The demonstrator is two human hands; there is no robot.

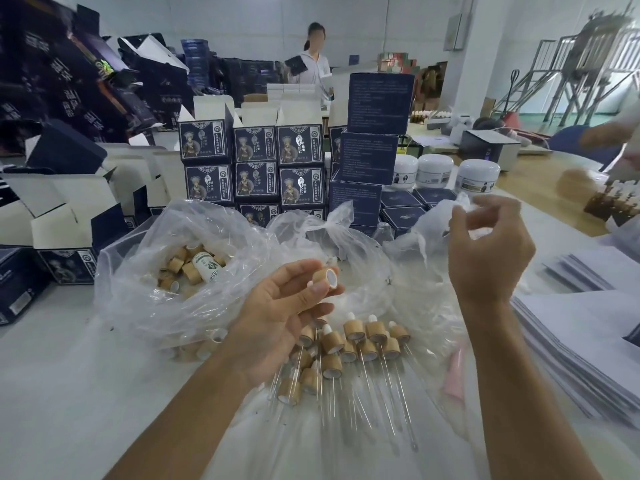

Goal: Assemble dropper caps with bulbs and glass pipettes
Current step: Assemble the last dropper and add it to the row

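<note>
My left hand [280, 313] pinches a bamboo dropper cap [325, 277] between thumb and fingers, its white inside facing right. My right hand [488, 244] is raised at the right with fingers curled near a clear plastic bag [426, 233]; whether it holds something small I cannot tell. Below my hands lies a pile of assembled droppers [356, 351] with bamboo caps, white bulbs and glass pipettes, on clear plastic. An open clear bag [149, 271] at the left holds several loose bamboo caps [183, 268] and a small white bottle [207, 268].
Dark blue printed boxes [256, 168] stand stacked behind the bags, with open cartons [62, 209] at the left. White jars [434, 169] sit at the back right. Stacks of paper [571, 334] lie at the right. A person [313, 64] stands in the background; another person's hands [609, 140] work at far right.
</note>
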